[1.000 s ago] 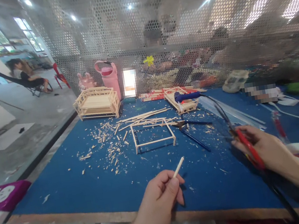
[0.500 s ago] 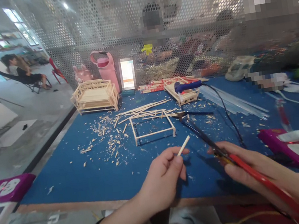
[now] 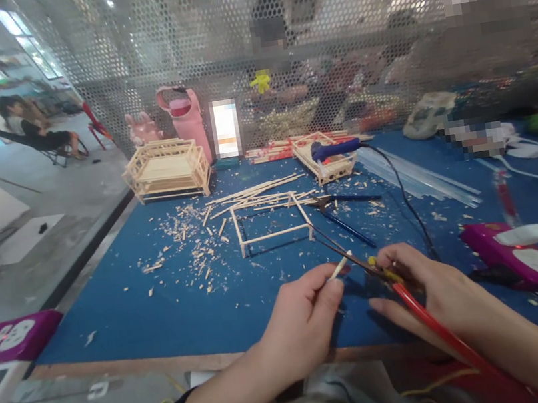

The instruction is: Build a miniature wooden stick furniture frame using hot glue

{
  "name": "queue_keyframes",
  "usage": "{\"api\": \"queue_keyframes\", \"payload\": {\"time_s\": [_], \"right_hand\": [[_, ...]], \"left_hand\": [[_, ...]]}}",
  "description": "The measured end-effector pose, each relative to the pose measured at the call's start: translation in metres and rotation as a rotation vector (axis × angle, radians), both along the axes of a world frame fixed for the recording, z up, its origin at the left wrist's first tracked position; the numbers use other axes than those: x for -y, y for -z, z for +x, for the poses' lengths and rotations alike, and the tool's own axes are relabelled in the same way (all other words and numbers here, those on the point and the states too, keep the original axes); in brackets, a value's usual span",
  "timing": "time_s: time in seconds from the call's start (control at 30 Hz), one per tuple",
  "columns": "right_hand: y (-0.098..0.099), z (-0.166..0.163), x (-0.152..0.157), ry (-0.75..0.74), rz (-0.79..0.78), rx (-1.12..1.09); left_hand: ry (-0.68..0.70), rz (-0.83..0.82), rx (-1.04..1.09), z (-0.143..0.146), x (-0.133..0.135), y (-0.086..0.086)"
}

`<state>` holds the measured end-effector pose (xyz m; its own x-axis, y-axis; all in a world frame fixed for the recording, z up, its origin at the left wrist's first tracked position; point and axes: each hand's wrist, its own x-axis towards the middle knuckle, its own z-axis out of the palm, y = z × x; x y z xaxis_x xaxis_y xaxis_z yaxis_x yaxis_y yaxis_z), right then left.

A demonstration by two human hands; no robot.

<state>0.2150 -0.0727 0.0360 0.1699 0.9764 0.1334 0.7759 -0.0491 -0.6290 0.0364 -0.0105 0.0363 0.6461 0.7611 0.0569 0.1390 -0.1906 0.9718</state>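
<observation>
My left hand (image 3: 311,313) is closed, pinching a short pale wooden stick (image 3: 340,266) between thumb and fingers. My right hand (image 3: 419,280) is wrapped round red-handled scissors (image 3: 407,295). Their thin dark blades point up and left, meeting or crossing in front of the stick's upper end; whether they touch it I cannot tell. Just beyond the hands stands a rectangular frame of thin sticks (image 3: 276,233). Behind it lie several loose sticks (image 3: 257,191) and dark-handled pliers (image 3: 347,222).
Small wood scraps (image 3: 200,252) litter the blue tabletop (image 3: 136,329). A stick-built bench model (image 3: 168,169) and pink bottle (image 3: 189,126) stand at back left. A blue glue gun (image 3: 336,148) rests on another stick model (image 3: 327,169). Clear glue sticks (image 3: 421,175) lie right. Perforated metal screens the back.
My right hand has turned and brought the scissors' blades lower and closer to the stick. My left hand has shifted slightly right, still pinching it. The view has moved a little.
</observation>
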Motion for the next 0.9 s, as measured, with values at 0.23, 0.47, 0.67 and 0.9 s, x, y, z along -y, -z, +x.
{"api": "queue_keyframes", "payload": {"time_s": [0.23, 0.47, 0.67, 0.9], "right_hand": [[0.007, 0.002, 0.001, -0.089, 0.004, 0.121], [0.005, 0.008, 0.005, -0.108, 0.05, 0.259], [0.008, 0.013, 0.003, -0.157, 0.055, 0.228], [-0.018, 0.007, -0.007, -0.149, -0.047, 0.076]], "left_hand": [[0.026, 0.174, 0.034, 0.0, 0.0, 0.005], [0.013, 0.304, 0.025, 0.0, 0.003, 0.002], [-0.033, 0.289, -0.034, 0.001, 0.002, 0.009], [-0.026, 0.198, -0.007, 0.001, -0.002, 0.011]]}}
